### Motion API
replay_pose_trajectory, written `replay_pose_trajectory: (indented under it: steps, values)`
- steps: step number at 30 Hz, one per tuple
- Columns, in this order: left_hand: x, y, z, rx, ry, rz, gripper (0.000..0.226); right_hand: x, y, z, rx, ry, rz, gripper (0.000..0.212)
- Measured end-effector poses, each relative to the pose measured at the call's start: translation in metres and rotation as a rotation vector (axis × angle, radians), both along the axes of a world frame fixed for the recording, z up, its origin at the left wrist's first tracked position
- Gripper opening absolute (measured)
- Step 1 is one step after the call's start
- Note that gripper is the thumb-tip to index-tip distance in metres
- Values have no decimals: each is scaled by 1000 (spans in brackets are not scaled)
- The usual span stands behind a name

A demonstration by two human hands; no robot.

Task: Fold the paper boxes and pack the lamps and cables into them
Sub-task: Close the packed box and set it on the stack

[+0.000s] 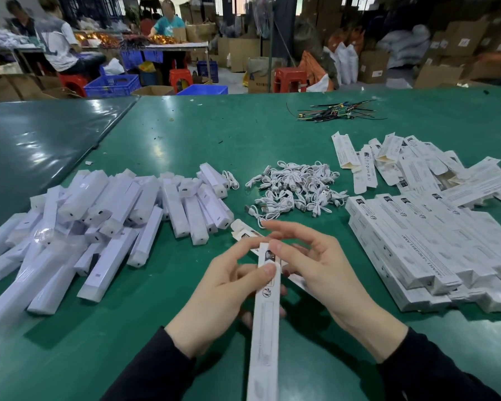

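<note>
My left hand [223, 299] grips a long white paper box [265, 328] near its top end, thumb pressed on its front face. My right hand [315, 261] touches the box's top end with its thumb, the other fingers spread and relaxed. A second flat box [243, 231] lies on the table behind my hands, partly hidden. White bar lamps [104, 221] lie heaped at the left. Coiled white cables [295, 188] sit in a pile in the middle. Packed boxes [422, 247] are stacked at the right, with loose unfolded boxes [402, 163] behind them.
The green table [185, 134] stretches ahead, with a bundle of coloured wires [336, 111] at the far side. Beyond it are people at another table, blue crates [112, 85], red stools [289, 79] and cardboard cartons.
</note>
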State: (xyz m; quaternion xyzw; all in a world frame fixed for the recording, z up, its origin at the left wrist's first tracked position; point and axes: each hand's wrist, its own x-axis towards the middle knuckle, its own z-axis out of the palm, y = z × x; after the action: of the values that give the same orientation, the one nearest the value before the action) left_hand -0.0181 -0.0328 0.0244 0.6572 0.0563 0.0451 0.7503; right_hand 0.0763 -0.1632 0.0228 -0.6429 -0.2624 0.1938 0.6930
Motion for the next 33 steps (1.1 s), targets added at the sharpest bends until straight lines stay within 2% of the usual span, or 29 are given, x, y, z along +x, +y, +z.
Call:
replay_pose_trajectory:
  steps: [2, 4, 6, 7, 9, 12, 14, 16, 18, 20, 22, 24, 26, 28, 31, 33]
  values:
    - [1, 2, 3, -110, -39, 145, 27, 0, 1, 1, -12, 58, 38, 35]
    - [2, 12, 5, -218, -111, 398, 24, 1, 0, 2, -121, 49, 107, 48]
    - [2, 26, 6, -296, -198, 593, 20, 2, -3, 5, -184, 92, 166, 51]
    - [2, 33, 6, -336, -230, 659, 20, 4, -4, 6, -139, 157, 180, 50]
    - [1, 44, 6, -395, -254, 721, 26, 8, -7, 11, 8, 290, 148, 45]
    - [2, 48, 7, -372, -169, 611, 38, 19, -12, 16, 134, 375, -50, 38]
    - [2, 45, 7, -142, -42, 453, 42, 26, -17, 19, 192, 364, -158, 39]
    - [0, 36, 2, 249, 30, 270, 38, 28, -19, 22, 191, 302, -214, 44]
    - [-2, 25, -5, 642, -1, 183, 39, 23, -15, 20, 132, 250, -219, 46]
    - [-2, 17, -11, 948, -117, 175, 39, 14, -6, 16, 117, 247, -175, 41]
    - [-1, 17, -12, 1051, -180, 210, 35, 9, 4, 12, 157, 272, -151, 27]
    - [0, 23, -13, 1035, -174, 360, 30, 12, 13, 11, 182, 295, -185, 27]
    - [1, 31, -12, 987, -149, 553, 28, 20, 23, 9, 72, 132, -258, 20]
    - [1, 37, -10, 926, -133, 678, 28, 28, 36, 4, -151, -167, -280, 9]
    - [0, 42, -8, 879, -131, 767, 29, 36, 68, 0, -536, -531, -199, 23]
    - [0, 44, -7, 876, -124, 790, 31, 39, 91, 3, -781, -690, -199, 39]
